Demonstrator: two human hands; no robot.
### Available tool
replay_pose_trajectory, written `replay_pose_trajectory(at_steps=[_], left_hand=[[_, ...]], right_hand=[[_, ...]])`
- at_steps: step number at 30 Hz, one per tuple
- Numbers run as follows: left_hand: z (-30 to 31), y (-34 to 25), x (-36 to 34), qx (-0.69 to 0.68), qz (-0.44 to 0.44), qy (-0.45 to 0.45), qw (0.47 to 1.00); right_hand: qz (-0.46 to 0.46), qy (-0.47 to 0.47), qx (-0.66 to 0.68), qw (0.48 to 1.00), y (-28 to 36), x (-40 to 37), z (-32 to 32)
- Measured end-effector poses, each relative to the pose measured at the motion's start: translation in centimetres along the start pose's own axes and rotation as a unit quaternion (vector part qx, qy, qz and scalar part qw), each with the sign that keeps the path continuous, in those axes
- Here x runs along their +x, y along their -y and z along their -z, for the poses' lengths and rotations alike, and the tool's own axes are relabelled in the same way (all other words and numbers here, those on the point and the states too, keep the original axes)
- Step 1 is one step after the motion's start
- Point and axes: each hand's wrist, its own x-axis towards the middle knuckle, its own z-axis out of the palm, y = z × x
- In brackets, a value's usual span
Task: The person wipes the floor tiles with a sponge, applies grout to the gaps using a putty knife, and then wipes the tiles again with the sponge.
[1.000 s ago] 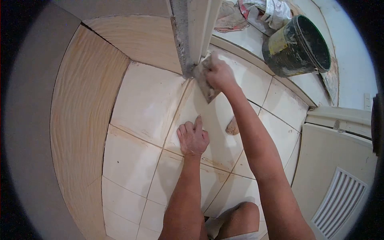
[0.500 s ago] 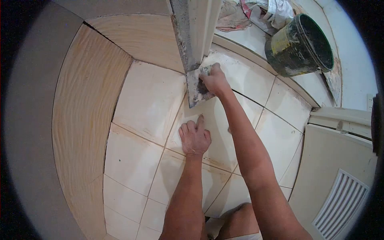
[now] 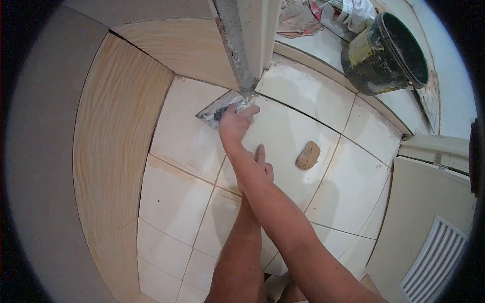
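My right hand (image 3: 236, 123) is closed round the handle of a flat metal trowel (image 3: 208, 114), whose smeared blade lies over the floor tiles near the foot of the door frame. My right forearm crosses above my left arm. My left hand (image 3: 265, 167) rests on a cream tile (image 3: 283, 126), one finger stretched forward; the forearm over it hides most of the other fingers. On that same tile, to the right of my left hand, lies a rough brown block (image 3: 307, 155).
Ahead stands a door frame (image 3: 255, 35) with a grey cement edge. Beyond a low sill, a dirty green bucket (image 3: 381, 58) tilts beside crumpled cloths and bags (image 3: 348, 17). A vented door (image 3: 429, 212) is at the right, wood-patterned wall tiles (image 3: 116, 136) at the left.
My right hand has swung left with the trowel, and its forearm now passes over my left hand. The brown block has come into sight. My left hand stays on the tile.
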Motion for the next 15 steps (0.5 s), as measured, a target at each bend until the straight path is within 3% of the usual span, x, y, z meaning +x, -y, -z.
replay_pose_trajectory(at_steps=[4, 6, 10, 15], left_hand=[[0.3, 0.1, 0.2, -0.032, -0.013, -0.012, 0.999], [-0.1, 0.4, 0.3, 0.020, -0.067, -0.106, 0.992], [-0.1, 0.0, 0.0, -0.055, -0.011, -0.021, 0.998], [0.0, 0.3, 0.1, -0.009, -0.076, -0.111, 0.991]], right_hand=[[-0.003, -0.009, 0.035, 0.999, 0.2, -1.3, 0.6], [-0.037, 0.012, 0.069, 0.997, 0.4, -1.7, 1.2], [-0.036, -0.028, 0.076, 0.996, 0.5, 0.6, -1.3], [-0.042, -0.010, 0.177, 0.983, -0.5, -0.4, 0.7]])
